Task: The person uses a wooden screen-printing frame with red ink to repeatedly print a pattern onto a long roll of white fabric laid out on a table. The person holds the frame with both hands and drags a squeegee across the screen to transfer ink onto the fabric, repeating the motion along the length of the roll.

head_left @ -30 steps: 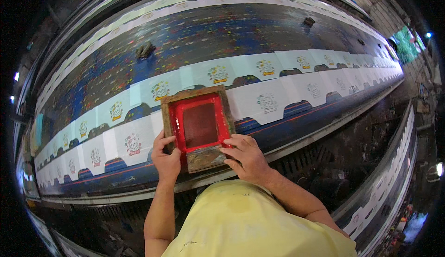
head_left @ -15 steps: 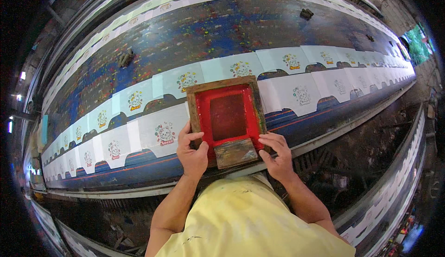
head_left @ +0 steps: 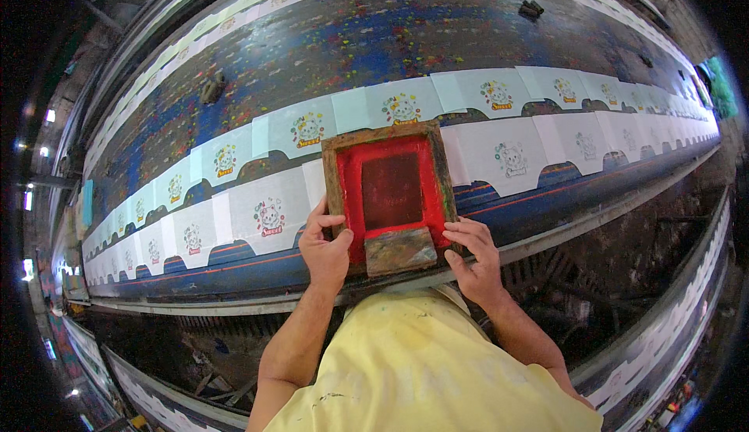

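left hand (head_left: 325, 251) and right hand (head_left: 474, 256) are gripping the framed red screen (head_left: 392, 190), probably just positioning it, next bit's likely needing careful alignment

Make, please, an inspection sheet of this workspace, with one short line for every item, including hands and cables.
Surface: long dark-and-blue table, flecked with many colours.
Job's things: rectangular wooden frame with red inner border and dark red panel; worn brown wooden block at its near side; white printed scalloped sheets in rows.
Clutter: small dark lumpy objects on the table, kind unclear.
Hands: left hand holds the frame's left side, right hand its right side, both near the lower corners.
Cables: nothing seen.
Surroundings: more white cut sheets at lower right; bright green opening at upper right.
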The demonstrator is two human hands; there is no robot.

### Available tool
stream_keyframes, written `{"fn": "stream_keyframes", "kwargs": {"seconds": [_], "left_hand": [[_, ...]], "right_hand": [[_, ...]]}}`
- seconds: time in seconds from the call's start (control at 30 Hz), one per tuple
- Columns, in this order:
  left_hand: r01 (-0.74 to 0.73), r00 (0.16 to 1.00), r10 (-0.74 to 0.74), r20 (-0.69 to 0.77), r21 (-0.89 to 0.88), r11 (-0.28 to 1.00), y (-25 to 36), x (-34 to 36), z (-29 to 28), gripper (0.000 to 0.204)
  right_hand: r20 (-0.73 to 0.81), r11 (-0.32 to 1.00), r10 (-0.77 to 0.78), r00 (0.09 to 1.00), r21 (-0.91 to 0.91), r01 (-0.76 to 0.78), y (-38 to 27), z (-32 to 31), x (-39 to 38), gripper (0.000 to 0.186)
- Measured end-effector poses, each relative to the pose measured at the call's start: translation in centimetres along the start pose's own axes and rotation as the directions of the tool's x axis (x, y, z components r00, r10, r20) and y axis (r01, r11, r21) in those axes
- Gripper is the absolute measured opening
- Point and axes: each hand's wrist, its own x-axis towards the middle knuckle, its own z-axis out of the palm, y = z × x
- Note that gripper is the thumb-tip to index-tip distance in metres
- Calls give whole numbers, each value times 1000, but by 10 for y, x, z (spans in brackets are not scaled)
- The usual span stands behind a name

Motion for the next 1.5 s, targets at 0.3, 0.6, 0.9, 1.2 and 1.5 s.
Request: {"fn": "stream_keyframes", "kwargs": {"seconds": [0.3,0.6,0.9,1.2,1.5], "left_hand": [[-9,1000,9,-5,18,1000,4,2,6,24],[-56,998,55,13,65,996,5,3,6,23],[-23,999,22,27,57,998,-2,3,4,21],[20,999,-21,25,50,999,-3,1,0,23],[204,977,-196,-89,101,974,27,10,8,38]], "right_hand": [[13,979,-115,993,-166,116,-36,-1,13,33],[295,914,-205,933,-283,290,-78,17,16,44],[348,869,-227,910,-349,350,-66,22,23,40],[507,816,-388,770,-199,542,-42,15,64,46],[541,873,-361,759,-89,479,3,13,182,45]]}}
